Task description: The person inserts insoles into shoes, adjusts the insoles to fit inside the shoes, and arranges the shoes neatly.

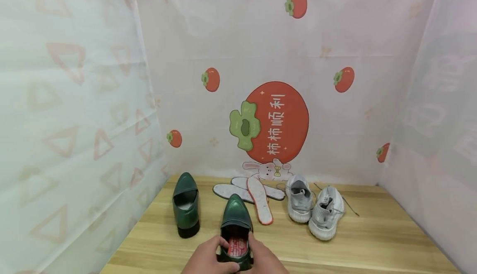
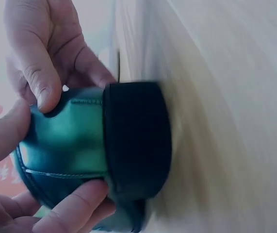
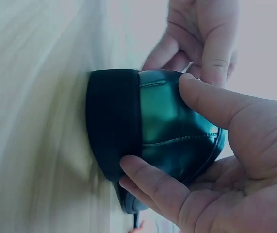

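Observation:
A dark green pointed loafer (image 1: 236, 212) stands on the wooden table at the front centre, toe pointing away. Its heel end with a black heel block (image 2: 137, 138) fills the wrist views. My left hand (image 1: 210, 257) grips one side of the heel, thumb at the rim and fingers along the side. On the other side my right hand (image 1: 266, 259) holds the heel, its thumb at the opening and its fingers (image 3: 155, 182) low by the heel block. Inside the shoe lies a red piece with white print (image 1: 237, 247). The matching green loafer (image 1: 186, 210) stands apart at the left.
Several pale insoles lie overlapping behind the held shoe, including a red-edged insole (image 1: 261, 201). A grey-white sneaker (image 1: 299, 201) and its mate (image 1: 326, 216) stand at the right, laces loose. Printed cloth walls (image 1: 179, 67) enclose the wooden table (image 1: 357, 241).

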Demonstrator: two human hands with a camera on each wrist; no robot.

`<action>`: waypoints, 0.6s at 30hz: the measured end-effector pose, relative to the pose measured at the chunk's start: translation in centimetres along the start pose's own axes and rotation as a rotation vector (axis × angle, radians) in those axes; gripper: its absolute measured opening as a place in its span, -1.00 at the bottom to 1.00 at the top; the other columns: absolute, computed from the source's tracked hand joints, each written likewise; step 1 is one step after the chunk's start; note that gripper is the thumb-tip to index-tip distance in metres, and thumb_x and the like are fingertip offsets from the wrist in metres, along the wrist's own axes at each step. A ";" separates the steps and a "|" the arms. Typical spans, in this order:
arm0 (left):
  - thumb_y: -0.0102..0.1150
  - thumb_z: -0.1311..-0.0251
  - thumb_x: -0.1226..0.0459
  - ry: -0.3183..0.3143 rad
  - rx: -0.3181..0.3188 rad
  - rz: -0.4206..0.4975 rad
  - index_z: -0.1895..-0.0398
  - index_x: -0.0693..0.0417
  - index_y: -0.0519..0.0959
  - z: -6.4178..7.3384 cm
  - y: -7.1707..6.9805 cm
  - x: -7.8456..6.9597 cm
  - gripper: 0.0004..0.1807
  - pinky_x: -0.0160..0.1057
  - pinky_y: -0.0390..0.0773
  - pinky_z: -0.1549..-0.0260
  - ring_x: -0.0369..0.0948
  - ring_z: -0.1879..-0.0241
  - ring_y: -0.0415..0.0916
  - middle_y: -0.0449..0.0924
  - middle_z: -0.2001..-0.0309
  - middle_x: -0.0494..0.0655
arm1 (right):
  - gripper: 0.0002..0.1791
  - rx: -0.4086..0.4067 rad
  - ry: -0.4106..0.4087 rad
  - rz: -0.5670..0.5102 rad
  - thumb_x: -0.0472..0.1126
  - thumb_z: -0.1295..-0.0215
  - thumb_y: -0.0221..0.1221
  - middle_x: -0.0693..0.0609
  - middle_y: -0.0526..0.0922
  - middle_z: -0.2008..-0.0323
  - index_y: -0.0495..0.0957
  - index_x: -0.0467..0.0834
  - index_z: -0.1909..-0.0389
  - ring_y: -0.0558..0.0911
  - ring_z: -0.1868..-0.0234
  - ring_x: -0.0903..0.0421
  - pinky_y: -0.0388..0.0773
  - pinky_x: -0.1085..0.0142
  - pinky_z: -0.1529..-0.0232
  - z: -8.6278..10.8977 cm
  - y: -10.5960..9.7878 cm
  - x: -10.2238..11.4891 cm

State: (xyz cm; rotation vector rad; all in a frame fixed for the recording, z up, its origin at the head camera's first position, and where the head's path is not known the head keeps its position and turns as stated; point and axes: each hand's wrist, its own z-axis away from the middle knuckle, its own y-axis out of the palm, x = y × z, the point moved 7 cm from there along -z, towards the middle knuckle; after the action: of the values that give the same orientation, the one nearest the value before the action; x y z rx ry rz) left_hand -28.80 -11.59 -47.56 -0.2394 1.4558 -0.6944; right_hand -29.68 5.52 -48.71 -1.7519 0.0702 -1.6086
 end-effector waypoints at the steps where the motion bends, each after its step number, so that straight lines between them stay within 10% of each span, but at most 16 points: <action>1: 0.60 -0.14 0.05 -0.002 -0.017 -0.036 -0.02 0.12 0.60 0.2 -0.5 0.1 -0.48 -0.01 0.66 0.22 -0.16 0.24 0.65 0.70 0.09 -0.08 | 0.21 -0.005 -0.002 -0.005 0.06 -0.16 0.58 -0.43 0.40 -0.48 0.11 -0.42 -0.61 0.43 -0.46 -0.47 0.46 -0.35 -0.33 -0.4 0.4 0.3; 9: 0.58 -0.16 0.08 -0.032 -0.184 -0.299 -0.06 0.24 0.68 0.3 -4.0 -0.4 -0.47 0.09 0.70 0.15 0.00 0.12 0.72 0.77 0.08 0.01 | 0.15 -0.085 -0.065 0.031 -0.02 -0.02 0.63 -0.17 0.60 -0.33 0.25 -0.32 -0.56 0.63 -0.29 -0.08 0.63 0.00 -0.18 -4.2 2.4 2.8; 18: 0.58 -0.17 0.12 -0.046 -0.347 -0.421 -0.05 0.30 0.70 -1.9 -7.8 0.3 -0.48 0.13 0.72 0.10 0.08 0.06 0.75 0.79 0.07 0.12 | 0.26 -0.144 0.020 0.075 0.05 -0.07 0.63 -0.33 0.42 -0.51 0.13 -0.39 -0.62 0.50 -0.47 -0.27 0.50 -0.22 -0.38 -9.6 3.2 4.0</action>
State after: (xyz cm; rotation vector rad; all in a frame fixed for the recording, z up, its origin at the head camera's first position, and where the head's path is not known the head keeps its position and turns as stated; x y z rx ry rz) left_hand -32.82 -17.38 -43.74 -0.8430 1.4913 -0.7613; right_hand -35.87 -3.30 -47.71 -1.8191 0.2642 -1.6009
